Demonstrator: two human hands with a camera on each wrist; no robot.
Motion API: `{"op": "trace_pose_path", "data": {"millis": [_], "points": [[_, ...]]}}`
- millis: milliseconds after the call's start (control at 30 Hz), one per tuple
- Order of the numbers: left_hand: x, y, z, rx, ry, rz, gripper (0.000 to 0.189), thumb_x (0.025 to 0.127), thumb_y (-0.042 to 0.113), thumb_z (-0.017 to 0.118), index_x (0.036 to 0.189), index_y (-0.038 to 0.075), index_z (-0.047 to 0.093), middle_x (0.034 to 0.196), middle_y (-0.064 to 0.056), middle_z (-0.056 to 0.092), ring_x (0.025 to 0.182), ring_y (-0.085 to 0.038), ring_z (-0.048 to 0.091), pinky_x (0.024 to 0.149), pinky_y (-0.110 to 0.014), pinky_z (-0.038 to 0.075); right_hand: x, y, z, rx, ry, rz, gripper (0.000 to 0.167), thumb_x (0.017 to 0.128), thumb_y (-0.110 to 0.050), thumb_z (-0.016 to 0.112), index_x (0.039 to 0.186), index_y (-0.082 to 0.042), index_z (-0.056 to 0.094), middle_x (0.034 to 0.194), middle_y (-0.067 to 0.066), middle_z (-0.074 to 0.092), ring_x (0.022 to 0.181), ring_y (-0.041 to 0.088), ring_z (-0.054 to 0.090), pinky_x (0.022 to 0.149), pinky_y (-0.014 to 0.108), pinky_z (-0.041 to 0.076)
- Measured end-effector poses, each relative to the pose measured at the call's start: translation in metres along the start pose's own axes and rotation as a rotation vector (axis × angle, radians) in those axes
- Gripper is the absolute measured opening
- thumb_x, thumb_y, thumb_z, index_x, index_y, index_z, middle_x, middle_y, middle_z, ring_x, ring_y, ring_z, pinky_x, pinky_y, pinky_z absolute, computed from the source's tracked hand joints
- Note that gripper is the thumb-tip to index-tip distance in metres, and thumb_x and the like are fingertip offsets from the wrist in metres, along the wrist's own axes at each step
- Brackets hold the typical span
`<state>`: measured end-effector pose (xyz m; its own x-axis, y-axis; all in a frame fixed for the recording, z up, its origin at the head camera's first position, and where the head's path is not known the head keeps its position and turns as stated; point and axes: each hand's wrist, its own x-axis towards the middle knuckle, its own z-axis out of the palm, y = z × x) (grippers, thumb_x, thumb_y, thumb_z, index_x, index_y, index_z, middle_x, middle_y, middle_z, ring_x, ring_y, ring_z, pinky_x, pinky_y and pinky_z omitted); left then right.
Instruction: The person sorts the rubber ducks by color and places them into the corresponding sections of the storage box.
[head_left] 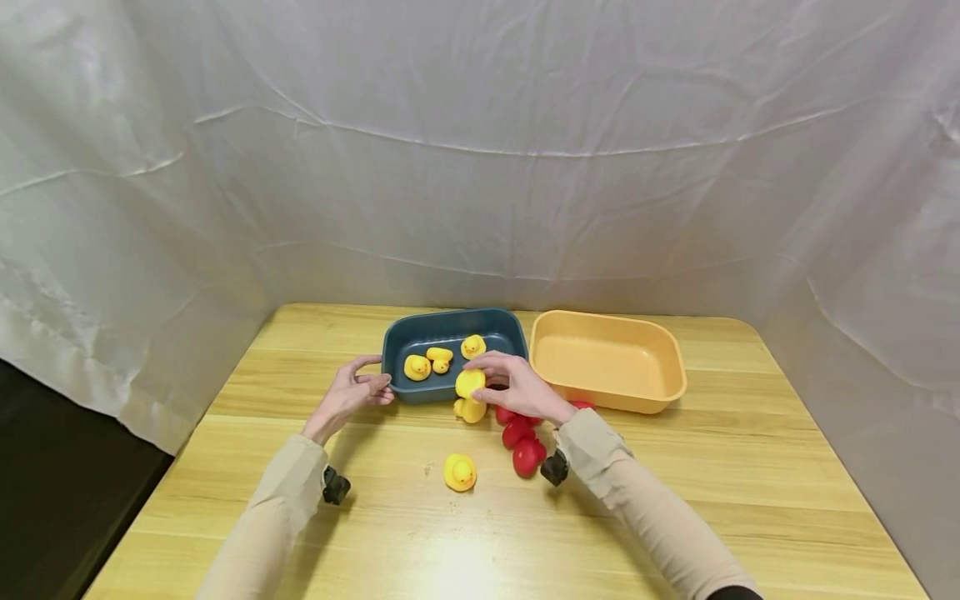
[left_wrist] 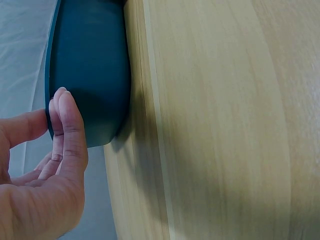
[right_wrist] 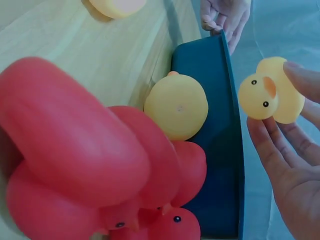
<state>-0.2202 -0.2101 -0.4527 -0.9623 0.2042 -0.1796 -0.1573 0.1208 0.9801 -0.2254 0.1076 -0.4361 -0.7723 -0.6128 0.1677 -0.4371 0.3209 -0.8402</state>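
The left hand (head_left: 356, 393) pinches the rim of a rounded-rectangular dark-blue bin (head_left: 424, 395) (three small yellow toy ducks (head_left: 417, 367) lie inside). The right hand (head_left: 519, 387) grips another yellow toy duck (head_left: 470, 383).

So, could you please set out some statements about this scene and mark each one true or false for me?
1. The right hand holds a yellow duck. True.
2. The left hand grips the orange tray. False: it grips the blue tray.
3. More yellow ducks lie inside the blue tray. True.
4. The red ducks lie in the orange tray. False: they are outside it, on the table.
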Motion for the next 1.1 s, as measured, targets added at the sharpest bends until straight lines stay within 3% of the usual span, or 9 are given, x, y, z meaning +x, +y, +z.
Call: {"op": "trace_pose_path", "data": {"millis": [200, 500, 867, 1100], "points": [[-0.001, 0.001, 0.0, -0.004, -0.001, 0.002, 0.062, 0.101, 0.002, 0.055, 0.152, -0.011, 0.021, 0.082, -0.001, 0.072, 0.069, -0.005, 0.069, 0.075, -0.024, 0.063, 0.005, -0.002, -0.003, -0.001, 0.041, 0.008, 0.049, 0.09, -0.007, 0.075, 0.134, 0.004, 0.059, 0.136, 0.022, 0.059, 0.108, 0.032, 0.068, 0.103, 0.044, 0.056], [0.0, 0.001, 0.0, -0.006, 0.003, -0.002, 0.062, 0.101, 0.002, 0.055, 0.152, -0.011, 0.022, 0.081, 0.0, 0.072, 0.069, -0.005, 0.069, 0.076, -0.025, 0.064, 0.016, 0.002, -0.008, -0.024, 0.097, 0.075, 0.046, 0.09, -0.008, 0.075, 0.133, -0.001, 0.061, 0.135, 0.019, 0.061, 0.106, 0.033, 0.067, 0.102, 0.046, 0.057], [0.0, 0.0, 0.001, -0.013, 0.012, -0.003, 0.06, 0.101, 0.0, 0.054, 0.151, -0.012, 0.023, 0.08, -0.001, 0.072, 0.069, -0.006, 0.07, 0.076, -0.025, 0.064, 0.028, 0.002, -0.013, -0.06, 0.125, 0.148, 0.048, 0.09, -0.011, 0.075, 0.134, 0.001, 0.06, 0.132, 0.02, 0.062, 0.102, 0.029, 0.068, 0.096, 0.04, 0.06], [0.001, 0.0, 0.001, -0.013, 0.01, -0.003, 0.061, 0.101, 0.0, 0.054, 0.151, -0.012, 0.023, 0.08, 0.0, 0.072, 0.069, -0.006, 0.07, 0.075, -0.025, 0.064, 0.035, 0.004, -0.011, -0.098, 0.095, 0.174, 0.049, 0.09, -0.011, 0.076, 0.134, 0.001, 0.06, 0.132, 0.02, 0.063, 0.101, 0.029, 0.069, 0.098, 0.04, 0.06]]}}
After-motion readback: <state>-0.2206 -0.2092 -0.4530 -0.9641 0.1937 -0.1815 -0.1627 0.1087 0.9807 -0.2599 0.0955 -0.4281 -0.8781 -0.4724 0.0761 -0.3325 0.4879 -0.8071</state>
